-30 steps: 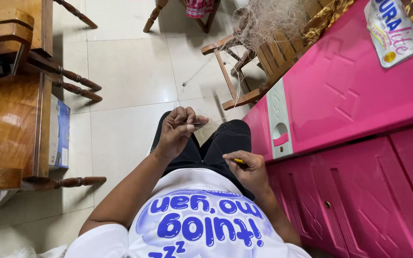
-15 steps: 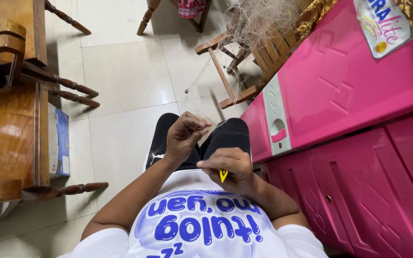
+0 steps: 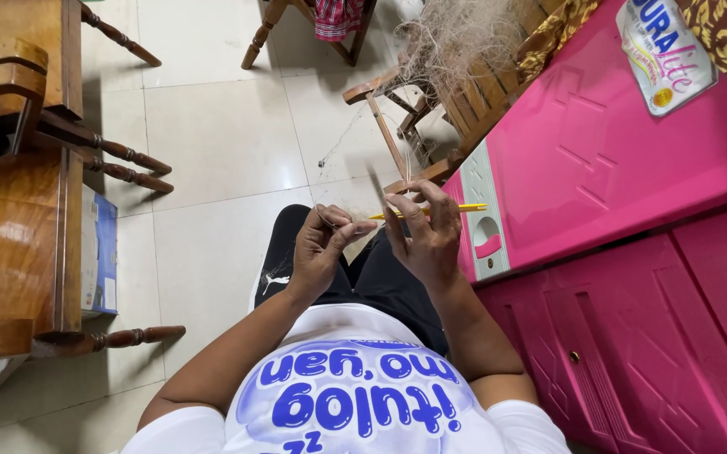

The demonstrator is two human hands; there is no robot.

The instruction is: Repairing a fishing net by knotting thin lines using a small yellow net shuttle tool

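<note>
My left hand [image 3: 321,245] is held over my lap in black trousers, fingers pinched together on a thin pale thread [image 3: 355,134]. The thread runs up toward a tangled pile of fine netting [image 3: 458,35] lying on a wooden chair [image 3: 431,109]. Close to the right of it, my right hand [image 3: 427,235] holds a slim yellow stick [image 3: 464,207], which points to the right. The two hands are almost touching. Where the thread ends inside the fingers is hidden.
A bright pink plastic cabinet [image 3: 624,176] stands close on the right, with a white packet [image 3: 664,52] on top. A wooden table [image 3: 10,244] and chair legs fill the left, with a blue box [image 3: 100,252] beneath. Pale floor tiles [image 3: 212,143] lie ahead.
My right hand has lifted from my lap with the yellow stick and come up beside my left hand. The left hand has stayed pinched and has barely moved.
</note>
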